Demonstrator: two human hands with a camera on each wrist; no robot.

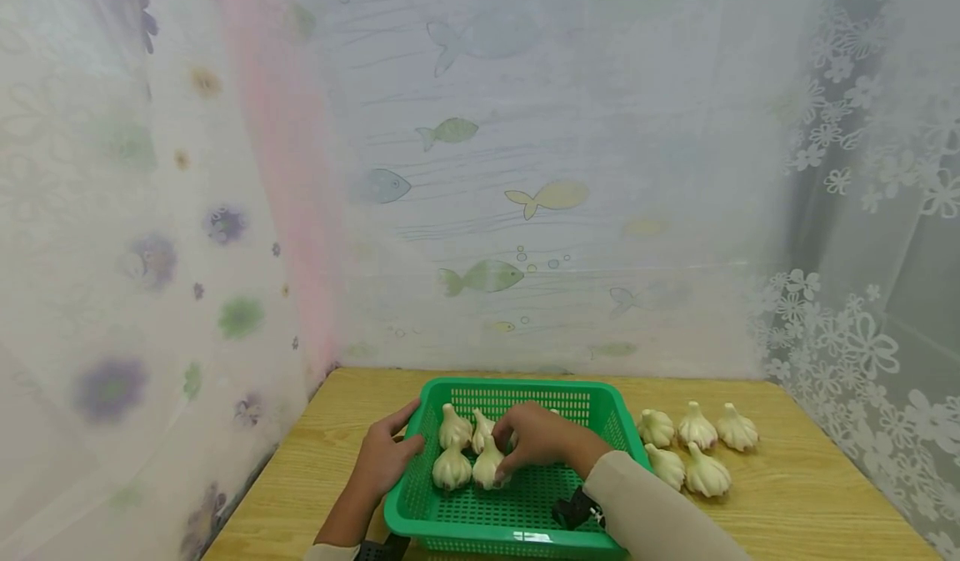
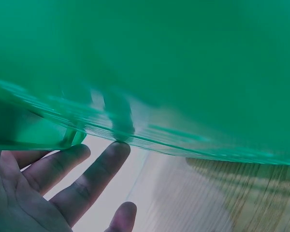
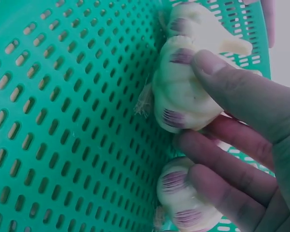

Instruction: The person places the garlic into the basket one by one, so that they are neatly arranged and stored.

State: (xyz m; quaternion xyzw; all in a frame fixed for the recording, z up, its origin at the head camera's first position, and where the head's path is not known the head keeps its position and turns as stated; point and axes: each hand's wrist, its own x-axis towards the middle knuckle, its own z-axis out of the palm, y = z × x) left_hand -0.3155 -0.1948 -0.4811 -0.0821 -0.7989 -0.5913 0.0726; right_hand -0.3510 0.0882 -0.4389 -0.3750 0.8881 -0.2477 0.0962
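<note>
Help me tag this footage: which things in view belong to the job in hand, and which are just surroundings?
Belonging, apparently:
green perforated basket, touched by the left hand
garlic bulb pinched by the right hand
other garlic bulbs inside the basket
loose garlic bulbs to its right

Surroundings:
wood-grain table
fish-print sheet
flower-print sheet

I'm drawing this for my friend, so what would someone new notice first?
Probably the bright green plastic basket on the wooden table, with the person's right grip pinching a garlic bulb inside it. Next, five more garlic bulbs on the table to the basket's right. Behind everything hangs a pale curtain with fish on it.
</note>
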